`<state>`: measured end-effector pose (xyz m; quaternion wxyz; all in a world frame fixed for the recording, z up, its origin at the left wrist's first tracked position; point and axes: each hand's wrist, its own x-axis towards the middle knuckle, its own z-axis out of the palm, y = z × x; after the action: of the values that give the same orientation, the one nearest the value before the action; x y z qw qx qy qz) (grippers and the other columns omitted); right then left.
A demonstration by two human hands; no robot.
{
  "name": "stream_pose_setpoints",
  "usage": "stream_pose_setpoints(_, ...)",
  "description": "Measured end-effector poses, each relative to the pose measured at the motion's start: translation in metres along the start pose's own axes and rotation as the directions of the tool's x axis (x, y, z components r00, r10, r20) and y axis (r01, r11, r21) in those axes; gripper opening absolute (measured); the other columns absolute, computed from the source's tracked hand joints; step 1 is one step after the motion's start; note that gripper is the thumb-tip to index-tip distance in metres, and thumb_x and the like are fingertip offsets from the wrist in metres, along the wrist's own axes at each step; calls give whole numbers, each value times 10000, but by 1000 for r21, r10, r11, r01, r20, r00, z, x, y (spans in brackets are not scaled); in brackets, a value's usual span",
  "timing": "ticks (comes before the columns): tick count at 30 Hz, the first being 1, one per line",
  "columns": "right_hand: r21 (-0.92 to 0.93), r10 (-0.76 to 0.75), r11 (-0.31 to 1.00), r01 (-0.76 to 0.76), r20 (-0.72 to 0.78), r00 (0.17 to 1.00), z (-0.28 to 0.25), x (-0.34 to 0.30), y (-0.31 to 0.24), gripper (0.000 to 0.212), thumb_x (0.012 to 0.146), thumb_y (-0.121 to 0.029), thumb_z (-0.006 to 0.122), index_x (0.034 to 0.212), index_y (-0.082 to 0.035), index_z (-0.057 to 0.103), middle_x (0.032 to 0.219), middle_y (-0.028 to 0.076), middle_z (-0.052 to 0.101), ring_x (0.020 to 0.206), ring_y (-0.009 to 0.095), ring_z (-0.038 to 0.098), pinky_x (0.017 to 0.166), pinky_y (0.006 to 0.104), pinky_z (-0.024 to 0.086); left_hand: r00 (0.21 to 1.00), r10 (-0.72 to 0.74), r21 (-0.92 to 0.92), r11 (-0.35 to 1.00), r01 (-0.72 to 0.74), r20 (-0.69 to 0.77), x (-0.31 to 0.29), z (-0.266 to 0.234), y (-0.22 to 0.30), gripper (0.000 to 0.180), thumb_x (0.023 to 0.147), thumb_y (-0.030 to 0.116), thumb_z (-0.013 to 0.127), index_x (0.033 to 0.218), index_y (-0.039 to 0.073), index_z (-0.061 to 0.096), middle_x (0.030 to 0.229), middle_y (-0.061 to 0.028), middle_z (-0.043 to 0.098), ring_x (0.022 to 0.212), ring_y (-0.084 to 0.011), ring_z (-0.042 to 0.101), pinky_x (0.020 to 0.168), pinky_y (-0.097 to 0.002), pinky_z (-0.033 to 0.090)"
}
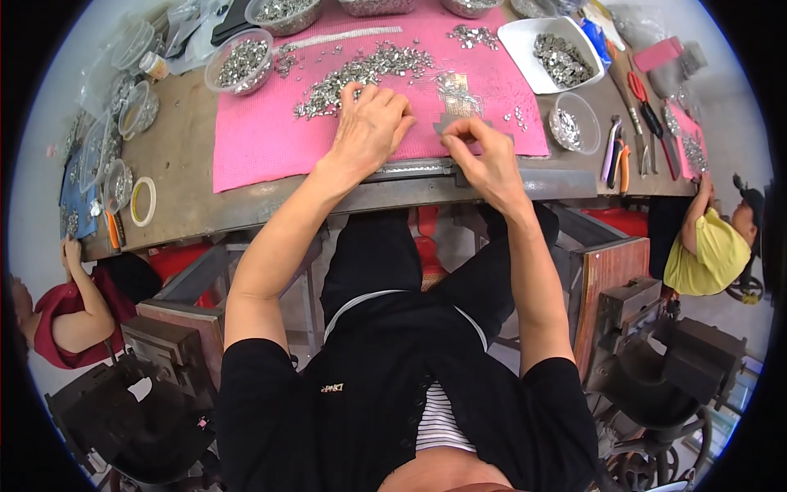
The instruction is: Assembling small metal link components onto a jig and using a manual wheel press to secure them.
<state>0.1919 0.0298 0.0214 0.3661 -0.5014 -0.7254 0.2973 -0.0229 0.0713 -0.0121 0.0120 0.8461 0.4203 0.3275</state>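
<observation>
On the far left a co-worker's hand (71, 248) is at the bench's edge; a tape roll (143, 202) lies nearer, then a clear tub (235, 90) of metal bits at the left edge of the pink mat (254, 143). The left hand (373, 127), fingers curled, covers the lower edge of the pile of metal pieces (385, 62), small, shiny and loosely heaped mid-mat. The right hand (488, 160) has thumb and forefinger close together by a grey plate (444, 123); whether either hand grips anything, I cannot tell. Rightward: white tray (515, 41), clear bowl (587, 141), pliers (611, 152).
</observation>
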Motion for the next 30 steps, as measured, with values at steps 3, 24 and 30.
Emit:
stream_pose_setpoints(3, 99, -55, 993, 59, -41, 998, 4, -21, 1, 92, 891, -24, 696, 956, 19, 648, 934, 127, 692, 872, 258, 666, 783, 368, 521, 1000, -8, 29, 1000, 8, -25, 2, 3, -1, 132, 878, 198, 747, 942, 97, 692, 865, -45, 645, 937, -248, 608, 1038, -516, 356)
stream_pose_setpoints(24, -261, -248, 944, 205, -147, 957, -1, 22, 18, 34, 883, -47, 709, 914, -38, 720, 852, 111, 692, 829, 291, 669, 781, 381, 494, 997, -20, -97, 995, 28, 76, 0, -7, -9, 97, 867, 171, 763, 930, 117, 711, 849, -36, 637, 912, -231, 605, 1068, -500, 330)
stream_pose_setpoints(30, -611, -292, 783, 114, -199, 936, 20, 81, 45, 163, 877, -223, 736, 893, -62, 750, 890, 119, 683, 889, 307, 634, 812, 446, 432, 998, -9, -76, 997, 13, 62, 0, -8, -3, 82, 868, 137, 734, 927, 102, 688, 880, -57, 626, 952, -261, 599, 1032, -510, 351)
